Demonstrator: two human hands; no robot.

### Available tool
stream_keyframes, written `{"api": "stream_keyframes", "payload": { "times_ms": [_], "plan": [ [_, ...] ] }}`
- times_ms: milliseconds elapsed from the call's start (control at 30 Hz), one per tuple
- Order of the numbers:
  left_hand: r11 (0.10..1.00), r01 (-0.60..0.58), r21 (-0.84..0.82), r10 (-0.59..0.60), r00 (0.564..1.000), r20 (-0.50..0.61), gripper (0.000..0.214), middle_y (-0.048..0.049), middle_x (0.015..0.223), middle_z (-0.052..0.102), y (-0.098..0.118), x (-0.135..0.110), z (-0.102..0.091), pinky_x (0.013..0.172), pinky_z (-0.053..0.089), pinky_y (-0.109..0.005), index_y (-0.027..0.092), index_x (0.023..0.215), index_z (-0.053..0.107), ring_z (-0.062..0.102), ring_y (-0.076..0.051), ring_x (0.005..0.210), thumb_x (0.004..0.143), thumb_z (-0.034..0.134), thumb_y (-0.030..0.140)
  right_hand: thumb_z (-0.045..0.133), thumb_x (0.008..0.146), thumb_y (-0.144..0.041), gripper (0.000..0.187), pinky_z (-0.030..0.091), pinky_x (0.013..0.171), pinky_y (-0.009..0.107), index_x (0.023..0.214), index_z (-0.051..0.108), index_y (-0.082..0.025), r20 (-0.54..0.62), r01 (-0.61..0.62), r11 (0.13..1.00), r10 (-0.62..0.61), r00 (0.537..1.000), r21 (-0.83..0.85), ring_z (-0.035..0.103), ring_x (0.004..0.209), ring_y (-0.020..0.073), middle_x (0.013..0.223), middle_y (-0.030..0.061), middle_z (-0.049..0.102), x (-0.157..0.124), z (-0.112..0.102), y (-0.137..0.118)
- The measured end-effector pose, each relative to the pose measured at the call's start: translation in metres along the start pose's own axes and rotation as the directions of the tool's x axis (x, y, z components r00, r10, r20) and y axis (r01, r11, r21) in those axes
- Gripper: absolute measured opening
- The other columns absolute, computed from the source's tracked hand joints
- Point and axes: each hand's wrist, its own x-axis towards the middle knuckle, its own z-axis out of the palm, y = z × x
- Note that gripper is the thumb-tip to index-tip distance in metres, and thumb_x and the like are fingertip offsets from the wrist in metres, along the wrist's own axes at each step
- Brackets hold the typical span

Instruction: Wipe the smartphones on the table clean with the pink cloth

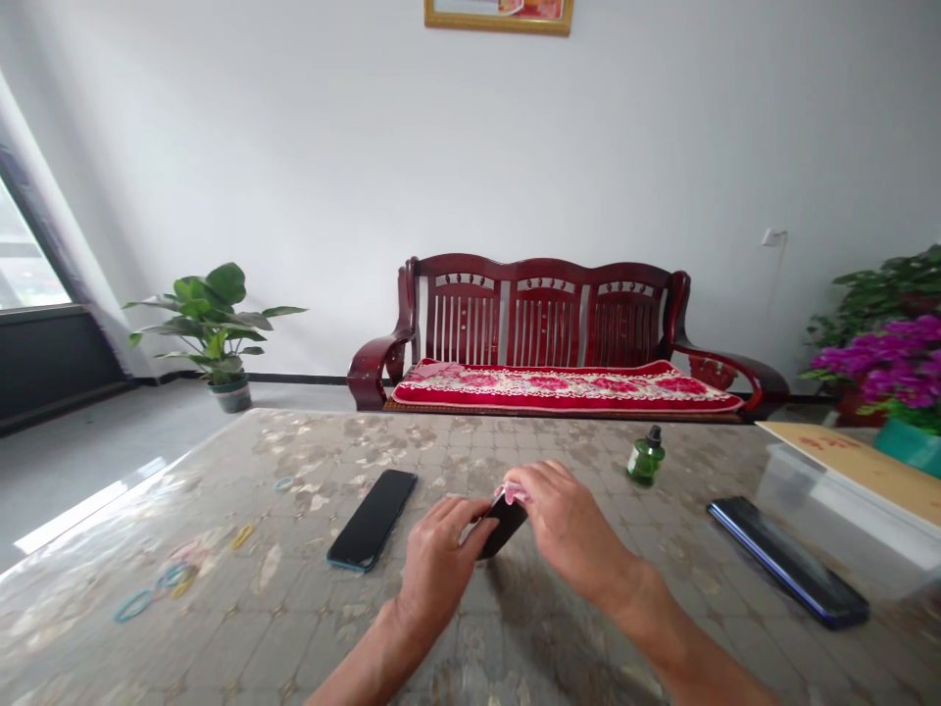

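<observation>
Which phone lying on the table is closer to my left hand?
The teal-edged phone, just left of your left hand; the blue-edged phone lies far right, beside the clear plastic box.

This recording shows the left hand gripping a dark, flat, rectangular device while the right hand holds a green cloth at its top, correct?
Not quite: in the head view, the cloth in the right hand is pink, not green. The left hand does grip the dark, flat, rectangular device.
</observation>
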Motion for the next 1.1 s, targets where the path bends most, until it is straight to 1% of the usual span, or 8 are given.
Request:
{"api": "stream_keyframes", "payload": {
  "times_ms": [267, 333, 500, 633, 767, 867, 967, 1100],
  "plan": [
    [0.995, 0.092, -0.034, -0.094, 0.993, -0.069, 0.012, 0.0005, 0.075, 0.071, -0.005, 0.001, -0.007, 0.062, 0.047, -0.022, 0.023, 0.086, 0.073, 0.063, -0.015, 0.064, 0.085, 0.062, 0.027, 0.045, 0.097, -0.015, 0.022, 0.048, 0.085, 0.032, 0.108, 0.062, -0.022, -0.127, 0.06, 0.997, -0.054, 0.99, 0.044, 0.06, 0.094, 0.0186, 0.103, 0.0046, 0.068, 0.001, 0.019, -0.01],
    [0.992, 0.123, -0.041, -0.126, 0.989, -0.08, 0.013, 0.0006, 0.072, 0.071, -0.007, 0.001, -0.009, 0.06, 0.046, -0.022, 0.022, 0.084, 0.073, 0.061, -0.014, 0.061, 0.084, 0.062, 0.028, 0.044, 0.097, -0.014, 0.025, 0.049, 0.086, 0.033, 0.112, 0.063, -0.022, -0.148, 0.073, 0.997, -0.069, 0.987, 0.019, 0.06, 0.095, 0.0192, 0.106, 0.0054, 0.067, -0.003, 0.022, -0.005],
    [0.978, 0.195, -0.07, -0.201, 0.975, -0.093, 0.016, 0.0003, 0.072, 0.071, -0.011, 0.001, -0.007, 0.059, 0.046, -0.022, 0.021, 0.08, 0.073, 0.061, -0.014, 0.059, 0.083, 0.062, 0.032, 0.044, 0.096, -0.015, 0.026, 0.051, 0.084, 0.036, 0.109, 0.066, -0.023, -0.234, -0.006, 1.0, -0.001, 0.972, -0.027, 0.062, 0.091, 0.0201, 0.101, 0.0061, 0.07, -0.009, 0.021, 0.015],
    [0.978, 0.198, -0.066, -0.204, 0.974, -0.096, 0.015, 0.0006, 0.072, 0.071, -0.012, 0.001, -0.004, 0.059, 0.046, -0.022, 0.021, 0.081, 0.073, 0.061, -0.014, 0.06, 0.083, 0.062, 0.032, 0.043, 0.096, -0.014, 0.028, 0.052, 0.084, 0.036, 0.11, 0.066, -0.023, -0.247, -0.006, 0.999, -0.006, 0.969, -0.05, 0.063, 0.092, 0.0203, 0.101, 0.0065, 0.07, -0.009, 0.022, 0.011],
    [0.983, 0.172, -0.069, -0.178, 0.979, -0.096, 0.015, 0.0004, 0.072, 0.071, -0.01, 0.001, -0.005, 0.061, 0.047, -0.023, 0.021, 0.082, 0.073, 0.061, -0.014, 0.061, 0.083, 0.062, 0.031, 0.042, 0.097, -0.013, 0.033, 0.052, 0.088, 0.036, 0.121, 0.062, -0.023, -0.242, 0.069, 0.996, -0.082, 0.967, -0.062, 0.063, 0.096, 0.0198, 0.11, 0.008, 0.068, -0.008, 0.027, -0.005],
    [0.983, 0.169, -0.078, -0.176, 0.98, -0.095, 0.014, 0.0008, 0.072, 0.071, -0.01, 0.0, -0.006, 0.061, 0.047, -0.022, 0.022, 0.081, 0.073, 0.062, -0.014, 0.061, 0.083, 0.063, 0.031, 0.044, 0.096, -0.013, 0.033, 0.052, 0.089, 0.035, 0.122, 0.062, -0.023, -0.222, 0.097, 0.993, -0.11, 0.969, -0.071, 0.063, 0.098, 0.0197, 0.113, 0.0079, 0.068, -0.008, 0.028, -0.005],
    [0.977, 0.191, -0.09, -0.199, 0.976, -0.09, 0.014, 0.0014, 0.071, 0.071, -0.013, 0.0, -0.005, 0.059, 0.046, -0.022, 0.022, 0.081, 0.074, 0.061, -0.014, 0.06, 0.083, 0.063, 0.031, 0.045, 0.095, -0.012, 0.031, 0.052, 0.088, 0.036, 0.116, 0.065, -0.023, -0.224, 0.052, 0.997, -0.061, 0.973, -0.048, 0.064, 0.096, 0.0196, 0.108, 0.0066, 0.07, -0.008, 0.028, 0.009],
    [0.974, 0.201, -0.103, -0.209, 0.974, -0.085, 0.015, 0.0005, 0.072, 0.071, -0.016, 0.002, -0.003, 0.06, 0.047, -0.023, 0.022, 0.081, 0.073, 0.062, -0.015, 0.061, 0.082, 0.063, 0.032, 0.048, 0.093, -0.017, 0.027, 0.053, 0.086, 0.035, 0.107, 0.07, -0.024, -0.226, -0.1, 0.988, 0.125, 0.966, 0.12, 0.066, 0.093, 0.0203, 0.101, 0.006, 0.073, -0.008, 0.026, 0.027]
  ]
}}
